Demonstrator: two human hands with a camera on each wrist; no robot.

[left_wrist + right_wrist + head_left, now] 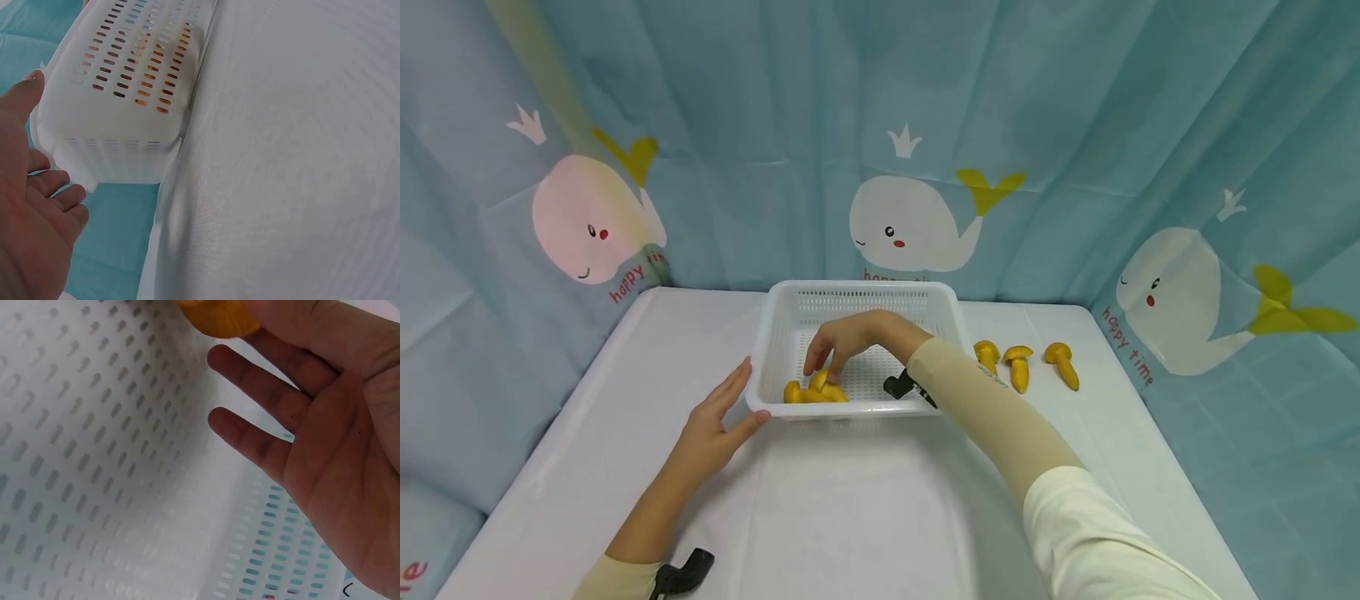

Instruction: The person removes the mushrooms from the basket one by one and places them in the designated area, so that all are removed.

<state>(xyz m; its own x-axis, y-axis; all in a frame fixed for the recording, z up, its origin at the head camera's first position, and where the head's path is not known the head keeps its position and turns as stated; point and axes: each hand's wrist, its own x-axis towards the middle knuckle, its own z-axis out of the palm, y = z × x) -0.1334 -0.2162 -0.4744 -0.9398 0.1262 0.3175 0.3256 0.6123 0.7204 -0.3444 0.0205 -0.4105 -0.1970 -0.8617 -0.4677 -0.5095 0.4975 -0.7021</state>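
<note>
A white plastic basket (865, 408) with slotted walls stands on the table. At its front left corner rests my left hand (711, 433), thumb on the front rim and fingers extended along the left side; the left wrist view shows this hand (44, 194) against the basket's end (106, 119). Inside the basket, my right hand (850, 337) pinches a yellow mushroom (818, 380) between thumb and forefinger, low over other yellow mushrooms (792, 392) in the front left corner. In the right wrist view the mushroom (222, 319) is partly cut off at the top, and the other fingers are spread.
Three more yellow mushrooms (1018, 367) lie on the table right of the basket, one partly behind the right forearm. The white-covered table (850, 508) reaches towards me. Blue curtains (760, 167) with whale prints hang behind and at both sides.
</note>
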